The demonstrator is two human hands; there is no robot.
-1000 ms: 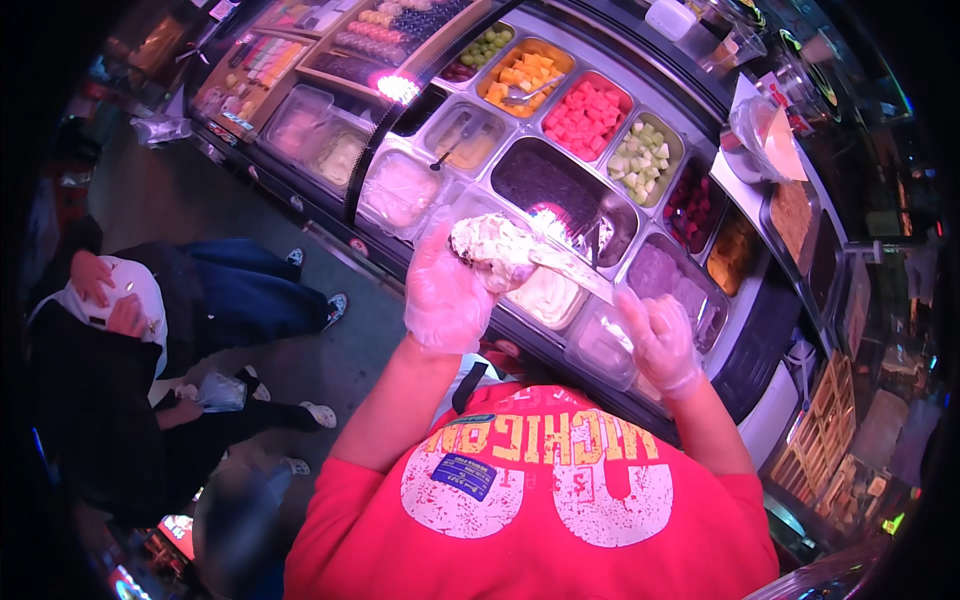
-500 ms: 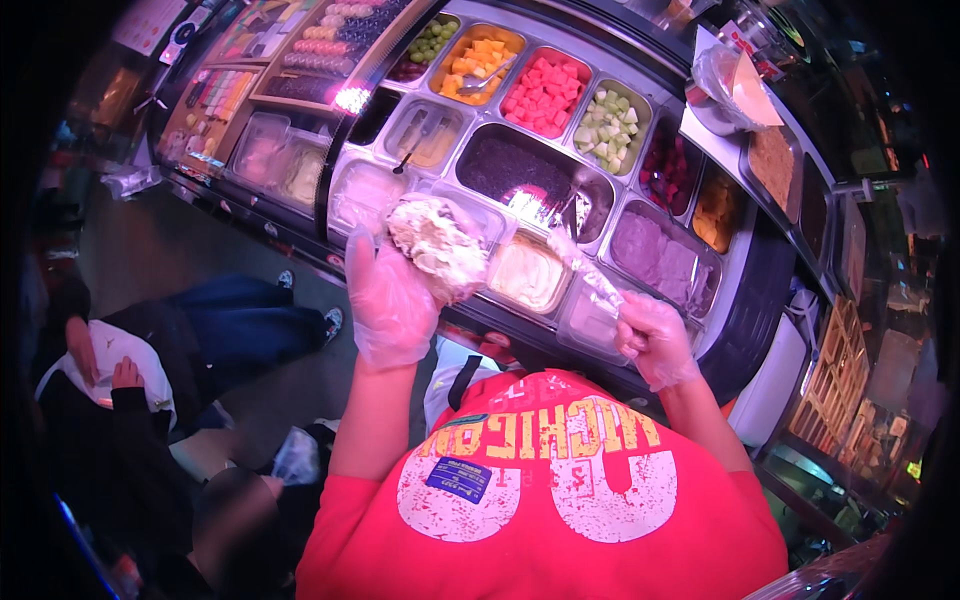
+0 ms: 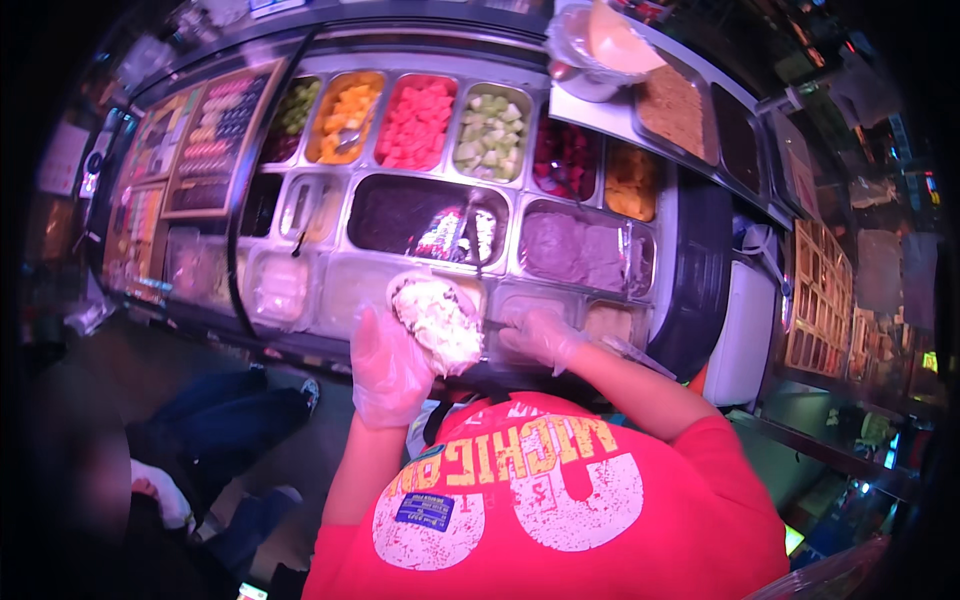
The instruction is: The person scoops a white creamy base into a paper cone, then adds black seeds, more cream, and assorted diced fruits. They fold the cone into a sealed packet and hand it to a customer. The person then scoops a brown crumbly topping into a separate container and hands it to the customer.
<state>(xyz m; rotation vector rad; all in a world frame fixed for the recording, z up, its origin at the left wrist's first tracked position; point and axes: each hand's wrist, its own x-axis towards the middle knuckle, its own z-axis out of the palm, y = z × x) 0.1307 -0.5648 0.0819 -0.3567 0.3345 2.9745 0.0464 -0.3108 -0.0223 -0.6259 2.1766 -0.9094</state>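
Gripping a creamy white mound [image 3: 438, 322], the left hand [image 3: 388, 374] hangs left of the right hand [image 3: 545, 340], whose grip I can't tell from here.

food [image 3: 440, 325] — in left hand [image 3: 390, 372] (fruit [image 3: 418, 122] behind)

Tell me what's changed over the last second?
The view has turned. Against the fruit pans, the left hand has brought the cream-covered food rightward; the right hand has come leftward, closer to the food. Whether the right hand still holds the spatula is unclear. The left hand still holds the food, and those pans keep their order.
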